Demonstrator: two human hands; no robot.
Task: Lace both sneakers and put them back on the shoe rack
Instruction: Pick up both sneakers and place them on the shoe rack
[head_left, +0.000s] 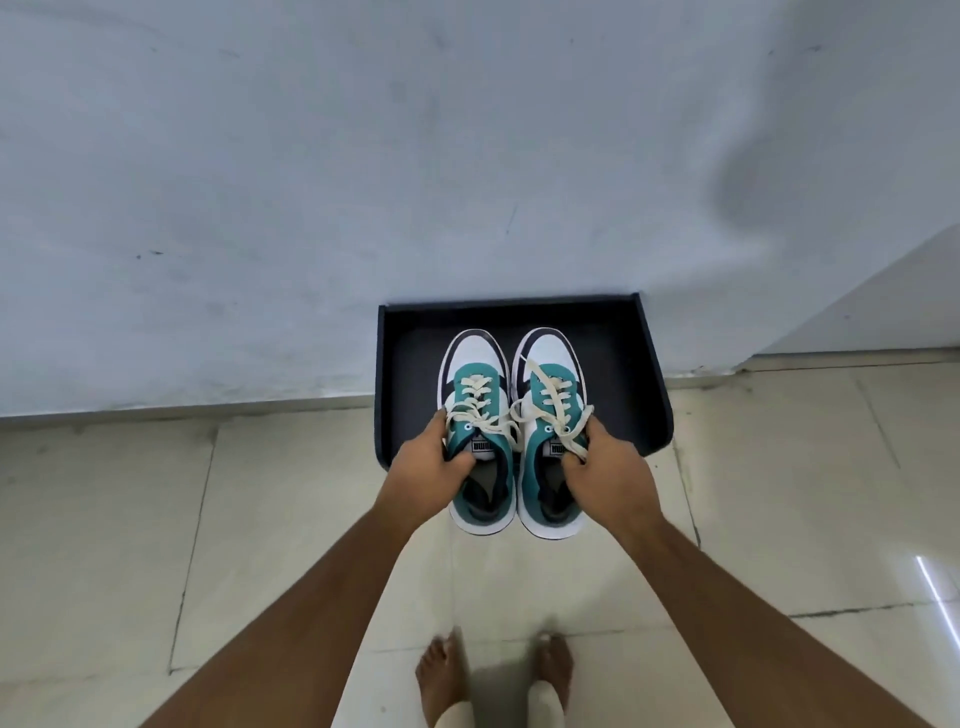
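Pale floor tiles (291, 519) run up to a scuffed grey-white wall (363, 156), with a low black rack (652, 395) set against its foot. Nearest the camera, well short of the rack, two bare feet (441, 670) stand on the tiles. Both arms reach forward toward the rack. The left hand (431, 467) is closed on the collar of the left sneaker (475, 415), thumb inside the opening; the right hand (605, 465) is closed the same way on the right sneaker (550, 410). Both shoes have cream laces (475, 397) threaded through, with loose ends trailing. Their toes lie over the rack's tray; their heels overhang its near edge, above the tiles. Whether the soles touch the tray cannot be told.

Lacing looks done; this is the putting-back. The next move likely calls for sliding both shoes toward the wall until they sit fully on the rack, then letting go.
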